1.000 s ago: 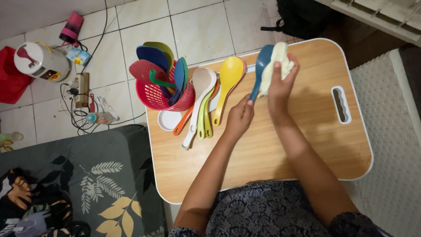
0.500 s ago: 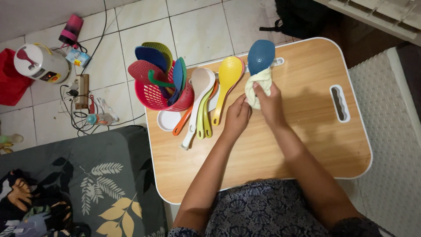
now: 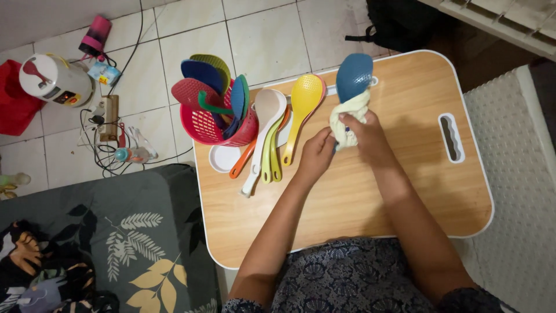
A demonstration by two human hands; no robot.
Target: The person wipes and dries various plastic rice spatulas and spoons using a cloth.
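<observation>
Upper centre, spoon: your right hand squeezes a soft cream cloth around the blue dimpled plastic spoon.
Handle: your left hand pinches it closed.

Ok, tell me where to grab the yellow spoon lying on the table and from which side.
Grip the yellow spoon by its handle end, coming from the side nearest the person. The handle points toward that edge of the table and its tip is bare, while the bowl sits wedged between the pale spoon and the blue spoon.

One basket, one cloth
</observation>
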